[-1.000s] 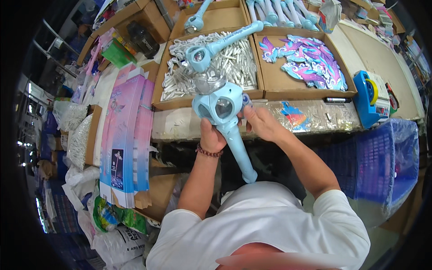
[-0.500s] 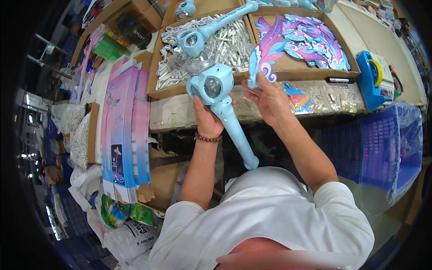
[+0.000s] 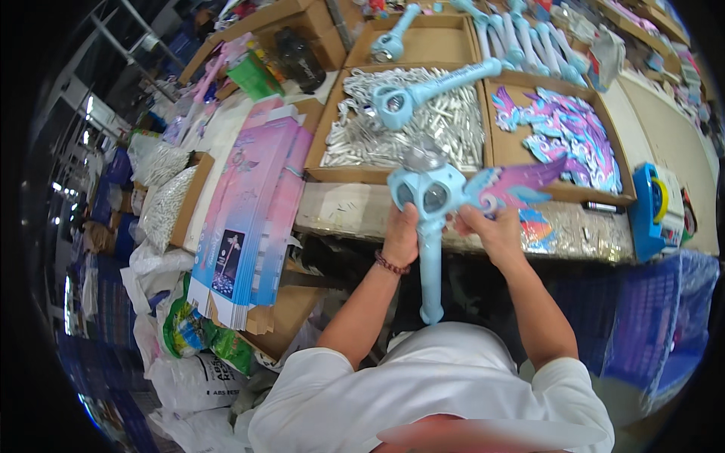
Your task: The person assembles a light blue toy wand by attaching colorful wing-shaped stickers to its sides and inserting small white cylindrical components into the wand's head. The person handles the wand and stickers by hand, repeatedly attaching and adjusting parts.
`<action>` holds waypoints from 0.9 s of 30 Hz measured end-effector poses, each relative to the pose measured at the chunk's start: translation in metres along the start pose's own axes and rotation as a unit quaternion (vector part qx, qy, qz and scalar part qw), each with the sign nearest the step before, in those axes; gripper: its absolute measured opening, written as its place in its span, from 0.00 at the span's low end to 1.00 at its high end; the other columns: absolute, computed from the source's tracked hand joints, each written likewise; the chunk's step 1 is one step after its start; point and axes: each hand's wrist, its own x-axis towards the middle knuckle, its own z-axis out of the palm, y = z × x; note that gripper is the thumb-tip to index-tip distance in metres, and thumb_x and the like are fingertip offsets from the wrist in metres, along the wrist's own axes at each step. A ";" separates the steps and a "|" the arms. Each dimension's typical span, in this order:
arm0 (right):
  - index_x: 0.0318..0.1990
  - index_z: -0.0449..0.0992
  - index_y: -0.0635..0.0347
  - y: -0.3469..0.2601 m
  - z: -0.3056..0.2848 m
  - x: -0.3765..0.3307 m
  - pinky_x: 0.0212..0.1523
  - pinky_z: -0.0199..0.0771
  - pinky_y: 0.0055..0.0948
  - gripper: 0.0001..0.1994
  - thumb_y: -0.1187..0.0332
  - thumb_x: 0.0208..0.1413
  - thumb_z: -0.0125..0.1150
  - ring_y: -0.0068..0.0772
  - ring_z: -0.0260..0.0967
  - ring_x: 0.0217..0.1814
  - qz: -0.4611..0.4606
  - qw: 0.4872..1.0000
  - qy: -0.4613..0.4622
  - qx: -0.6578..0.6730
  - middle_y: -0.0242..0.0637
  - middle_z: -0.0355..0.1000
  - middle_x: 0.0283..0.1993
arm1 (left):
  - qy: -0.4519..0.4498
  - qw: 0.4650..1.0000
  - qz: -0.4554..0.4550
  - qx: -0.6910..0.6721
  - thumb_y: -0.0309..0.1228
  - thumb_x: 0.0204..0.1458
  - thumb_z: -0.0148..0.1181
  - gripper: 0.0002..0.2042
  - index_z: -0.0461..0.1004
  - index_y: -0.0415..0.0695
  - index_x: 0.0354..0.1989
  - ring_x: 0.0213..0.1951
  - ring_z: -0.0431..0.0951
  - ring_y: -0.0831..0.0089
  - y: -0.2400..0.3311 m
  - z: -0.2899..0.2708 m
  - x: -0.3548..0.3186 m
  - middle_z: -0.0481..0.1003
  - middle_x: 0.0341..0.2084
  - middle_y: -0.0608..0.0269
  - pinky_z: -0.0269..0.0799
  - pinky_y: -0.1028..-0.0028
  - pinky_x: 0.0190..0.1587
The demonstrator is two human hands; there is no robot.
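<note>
A light blue toy wand [image 3: 430, 260] stands in front of me, handle down, its round head carrying clear windows and a transparent dome on top. My left hand [image 3: 401, 240] is closed around the wand just under the head. A purple, pink and blue wing piece [image 3: 521, 186] sits at the right side of the head, pointing right. My right hand [image 3: 495, 235] pinches the wing's lower inner end, where it meets the head. Whether the wing is seated in the head, I cannot tell.
Beyond lie a cardboard tray [image 3: 351, 175] of white cables with another blue wand [image 3: 430, 92] across it, and a tray of loose wings [image 3: 578, 143]. More wands [image 3: 521, 41] lie farther back. Flat printed boxes [image 3: 253, 196] stack at left; a blue tape dispenser [image 3: 647, 215] stands right.
The wing has come down from above, swung to point right, and now meets the wand's head. The wand has turned more upright. My view has shifted, so the table appears farther right.
</note>
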 end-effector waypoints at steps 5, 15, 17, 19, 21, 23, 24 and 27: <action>0.34 0.78 0.67 -0.015 -0.013 -0.011 0.30 0.75 0.22 0.09 0.67 0.55 0.62 0.23 0.74 0.29 0.037 0.999 -0.038 -0.005 0.37 0.76 0.28 | -0.006 0.999 0.006 0.044 0.66 0.46 0.52 0.39 0.66 0.39 0.51 0.36 0.78 0.68 0.005 0.012 -0.011 0.75 0.37 0.56 0.77 0.69 0.36; 0.29 0.77 0.65 -0.040 0.001 -0.026 0.26 0.71 0.20 0.07 0.71 0.55 0.59 0.19 0.72 0.26 0.041 0.998 -0.034 -0.029 0.33 0.75 0.25 | -0.012 0.997 -0.063 -0.035 0.66 0.42 0.57 0.38 0.68 0.41 0.47 0.31 0.77 0.72 0.008 0.005 -0.015 0.75 0.31 0.62 0.76 0.72 0.31; 0.30 0.77 0.66 -0.052 0.006 -0.027 0.26 0.72 0.20 0.07 0.71 0.55 0.60 0.21 0.73 0.26 0.027 0.998 -0.052 -0.003 0.34 0.76 0.25 | -0.024 0.998 -0.048 -0.025 0.66 0.43 0.56 0.39 0.67 0.40 0.47 0.31 0.78 0.71 0.008 0.001 -0.015 0.75 0.31 0.60 0.76 0.71 0.33; 0.32 0.77 0.66 -0.036 0.008 -0.025 0.28 0.75 0.21 0.07 0.70 0.55 0.61 0.23 0.75 0.28 0.035 0.998 -0.038 0.035 0.36 0.77 0.27 | -0.009 0.999 -0.038 -0.002 0.67 0.43 0.55 0.39 0.67 0.39 0.48 0.31 0.78 0.70 0.013 0.007 -0.017 0.75 0.32 0.59 0.76 0.71 0.32; 0.32 0.77 0.66 -0.027 0.007 -0.022 0.28 0.75 0.22 0.07 0.70 0.55 0.62 0.24 0.75 0.28 0.009 0.997 -0.046 0.053 0.37 0.77 0.27 | 0.008 0.999 -0.038 0.011 0.67 0.44 0.55 0.40 0.67 0.39 0.49 0.32 0.78 0.70 0.010 0.007 -0.017 0.75 0.33 0.58 0.76 0.71 0.34; 0.32 0.77 0.66 -0.027 0.008 -0.022 0.27 0.76 0.23 0.07 0.70 0.54 0.61 0.24 0.75 0.28 0.025 0.997 -0.046 0.060 0.38 0.77 0.27 | -0.012 0.999 -0.037 0.016 0.67 0.44 0.55 0.40 0.66 0.39 0.49 0.33 0.78 0.69 0.015 0.007 -0.017 0.75 0.34 0.58 0.76 0.70 0.35; 0.32 0.76 0.66 -0.030 0.008 -0.022 0.27 0.77 0.23 0.07 0.71 0.54 0.61 0.24 0.75 0.27 0.026 0.997 -0.045 0.059 0.38 0.76 0.27 | -0.054 0.997 -0.057 -0.007 0.66 0.44 0.55 0.39 0.66 0.39 0.50 0.35 0.78 0.68 0.016 0.001 -0.015 0.75 0.38 0.58 0.77 0.68 0.38; 0.33 0.77 0.68 -0.017 0.015 -0.024 0.29 0.77 0.24 0.07 0.71 0.56 0.60 0.26 0.75 0.28 -0.006 0.995 -0.024 0.095 0.39 0.76 0.28 | 0.028 1.000 0.005 0.006 0.64 0.45 0.56 0.39 0.65 0.39 0.52 0.40 0.77 0.68 0.010 0.010 -0.018 0.74 0.41 0.59 0.77 0.66 0.40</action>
